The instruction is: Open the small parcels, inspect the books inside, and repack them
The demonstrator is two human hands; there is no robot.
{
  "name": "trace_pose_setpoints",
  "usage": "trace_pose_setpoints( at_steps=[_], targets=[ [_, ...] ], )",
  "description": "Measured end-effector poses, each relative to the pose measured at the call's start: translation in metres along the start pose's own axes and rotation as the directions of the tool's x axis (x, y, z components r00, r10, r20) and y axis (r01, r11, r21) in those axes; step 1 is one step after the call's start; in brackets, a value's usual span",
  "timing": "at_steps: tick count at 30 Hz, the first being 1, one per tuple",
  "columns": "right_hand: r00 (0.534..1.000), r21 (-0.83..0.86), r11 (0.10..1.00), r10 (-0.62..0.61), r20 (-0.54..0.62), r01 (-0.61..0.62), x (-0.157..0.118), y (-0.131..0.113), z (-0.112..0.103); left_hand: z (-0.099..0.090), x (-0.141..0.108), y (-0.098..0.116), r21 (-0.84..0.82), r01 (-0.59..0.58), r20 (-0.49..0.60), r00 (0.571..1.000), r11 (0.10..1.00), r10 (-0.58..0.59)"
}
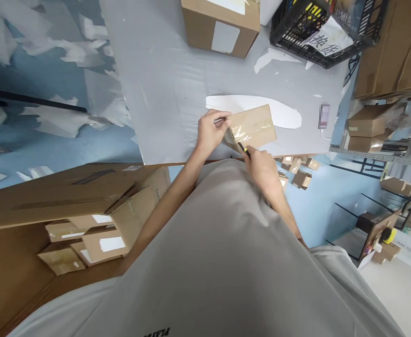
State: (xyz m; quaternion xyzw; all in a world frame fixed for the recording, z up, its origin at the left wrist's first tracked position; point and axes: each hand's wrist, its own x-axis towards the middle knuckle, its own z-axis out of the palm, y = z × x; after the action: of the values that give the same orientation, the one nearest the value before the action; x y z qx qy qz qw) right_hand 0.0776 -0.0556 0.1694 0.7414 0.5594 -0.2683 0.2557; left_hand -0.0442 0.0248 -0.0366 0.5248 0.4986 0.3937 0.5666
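Note:
A small taped cardboard box (253, 125) lies tilted near the front edge of the table, partly over a white paper sheet (286, 114). My left hand (210, 131) is closed on the box's left end, thumb and fingers at its upper left corner. In my right hand (263, 168) is a utility knife (246, 150) with black and yellow parts. Its tip is at the near left edge of the box, by the shiny clear tape. I cannot tell how deep the blade sits, as it barely shows.
A larger cardboard box (223, 28) and a black plastic crate (326, 35) stand at the table's far side. A small pinkish device (324, 116) with a white cable lies right. A big open carton (131, 213) with several boxes inside is at lower left. Paper scraps litter the blue floor (96, 145).

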Motion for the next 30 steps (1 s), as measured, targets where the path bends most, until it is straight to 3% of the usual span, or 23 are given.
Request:
trace_pose_setpoints(
  at_steps=[4, 7, 10, 13, 17, 23, 30],
  targets=[
    [0.978, 0.177, 0.984, 0.024, -0.208, 0.014, 0.011, 0.047, 0.001, -0.002, -0.005, 0.007, 0.124, -0.031, -0.036, 0.999, 0.992, 0.036],
    [0.953, 0.278, 0.96, 0.067, -0.297, 0.019, 0.031, 0.088, 0.012, 0.01, -0.012, 0.029, 0.304, -0.118, -0.073, 0.987, 0.945, 0.147],
    [0.933, 0.345, 0.934, 0.037, -0.359, 0.096, 0.049, 0.12, 0.026, 0.04, -0.016, 0.055, 0.426, -0.264, 0.08, 0.964, 0.865, 0.255],
    [0.91, 0.375, 0.907, -0.02, -0.415, 0.191, 0.063, 0.138, 0.035, 0.076, -0.014, 0.068, 0.467, -0.354, 0.252, 0.932, 0.81, 0.262],
    [0.893, 0.386, 0.882, -0.079, -0.444, 0.27, 0.08, 0.148, 0.038, 0.102, -0.007, 0.063, 0.534, -0.336, 0.29, 0.935, 0.776, 0.206],
    [0.939, 0.353, 0.895, -0.171, -0.297, 0.274, 0.093, 0.142, 0.019, 0.111, -0.008, 0.059, 0.566, -0.23, 0.199, 0.97, 0.791, 0.139],
    [0.969, 0.264, 0.938, -0.189, -0.16, 0.226, 0.096, 0.138, -0.004, 0.12, -0.01, 0.065, 0.552, -0.151, 0.112, 0.988, 0.82, 0.107]
  ],
)
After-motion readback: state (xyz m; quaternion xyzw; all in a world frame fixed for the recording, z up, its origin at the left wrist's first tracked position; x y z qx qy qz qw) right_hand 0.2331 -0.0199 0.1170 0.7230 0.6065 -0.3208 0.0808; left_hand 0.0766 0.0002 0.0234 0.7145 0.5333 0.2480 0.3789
